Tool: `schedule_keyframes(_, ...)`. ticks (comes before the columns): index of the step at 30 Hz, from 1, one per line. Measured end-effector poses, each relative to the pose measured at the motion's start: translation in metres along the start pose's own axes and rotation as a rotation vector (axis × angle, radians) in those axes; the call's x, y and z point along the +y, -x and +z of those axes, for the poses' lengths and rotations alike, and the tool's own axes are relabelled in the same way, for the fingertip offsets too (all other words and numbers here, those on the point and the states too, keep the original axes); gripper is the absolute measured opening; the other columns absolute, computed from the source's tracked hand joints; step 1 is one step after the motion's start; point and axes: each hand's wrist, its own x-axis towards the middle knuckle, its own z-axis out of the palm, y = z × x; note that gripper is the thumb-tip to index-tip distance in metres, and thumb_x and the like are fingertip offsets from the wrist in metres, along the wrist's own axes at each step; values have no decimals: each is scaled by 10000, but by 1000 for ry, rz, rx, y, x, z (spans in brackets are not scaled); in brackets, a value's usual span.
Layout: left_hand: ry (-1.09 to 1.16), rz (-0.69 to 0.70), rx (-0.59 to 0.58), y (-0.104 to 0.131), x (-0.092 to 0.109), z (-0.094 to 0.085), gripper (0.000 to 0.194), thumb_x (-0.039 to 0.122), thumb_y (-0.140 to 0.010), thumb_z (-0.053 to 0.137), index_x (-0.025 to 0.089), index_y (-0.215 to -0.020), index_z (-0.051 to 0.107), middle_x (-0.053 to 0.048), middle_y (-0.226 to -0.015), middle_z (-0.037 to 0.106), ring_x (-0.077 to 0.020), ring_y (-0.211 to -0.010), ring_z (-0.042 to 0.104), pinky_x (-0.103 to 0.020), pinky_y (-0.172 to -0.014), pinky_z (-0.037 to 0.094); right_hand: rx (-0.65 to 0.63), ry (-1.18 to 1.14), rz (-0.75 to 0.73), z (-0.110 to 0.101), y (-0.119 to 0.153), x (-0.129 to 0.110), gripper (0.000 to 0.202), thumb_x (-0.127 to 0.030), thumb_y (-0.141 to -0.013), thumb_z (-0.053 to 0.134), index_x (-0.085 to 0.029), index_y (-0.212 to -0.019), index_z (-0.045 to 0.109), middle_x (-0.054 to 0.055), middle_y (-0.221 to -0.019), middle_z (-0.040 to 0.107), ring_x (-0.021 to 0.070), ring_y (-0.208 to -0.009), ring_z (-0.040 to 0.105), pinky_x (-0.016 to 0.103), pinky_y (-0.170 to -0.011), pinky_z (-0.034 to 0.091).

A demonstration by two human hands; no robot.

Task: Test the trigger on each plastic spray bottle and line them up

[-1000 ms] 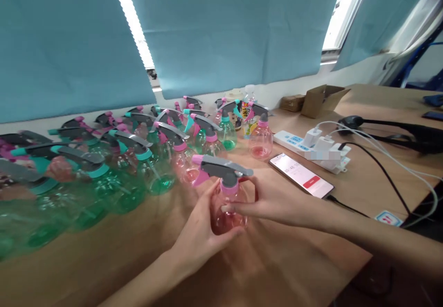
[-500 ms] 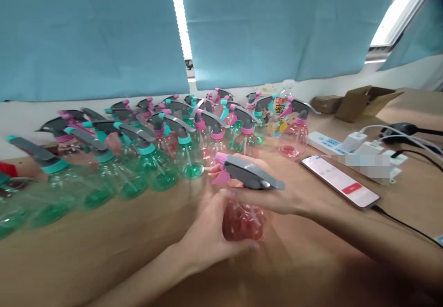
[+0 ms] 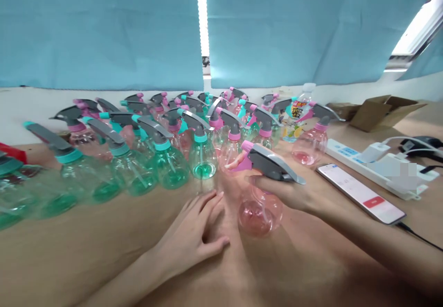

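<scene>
My right hand (image 3: 282,189) is wrapped round the neck of a pink spray bottle (image 3: 258,217) with a grey and pink trigger head, its nozzle pointing left. The bottle looks upright; whether its base touches the table, I cannot tell. To the left of it, my left hand (image 3: 194,233) is empty, fingers apart and low over the table (image 3: 121,251). Beyond that hand stands a green spray bottle (image 3: 203,161) with a teal collar. Another pink spray bottle (image 3: 309,145) stands behind my right hand.
Several green and pink spray bottles (image 3: 173,168) fill the back and left. On the right lie a phone (image 3: 360,191) with a cable and a white power strip (image 3: 374,166) with plugs. Farther back are an open cardboard box (image 3: 380,113) and a labelled drink bottle (image 3: 294,117).
My left hand has let go of the pink spray bottle's body and drawn away to the left. My right hand keeps its hold. The whole view has shifted somewhat.
</scene>
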Motion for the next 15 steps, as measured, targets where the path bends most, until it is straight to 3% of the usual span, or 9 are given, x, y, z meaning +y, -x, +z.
schedule_keyframes(8,-36,38,-6,0,-1,3,715,367,-825,642,269,-1446,302,-107,-1450,429,-336,-1309,401,-507,-1042,357,48,138,73,0,1,-8,289,-318,-812,567,-246,-644,344,-32,-599,384,125,-525,377,247,-471,365)
schedule_keyframes(15,-61,33,-32,-1,1,0,655,372,-840,628,237,-1419,353,-116,-1436,448,-335,-1311,397,-509,-1048,353,96,308,94,-9,9,23,209,-436,-880,536,-249,-789,516,-25,-654,515,146,-584,492,262,-514,397)
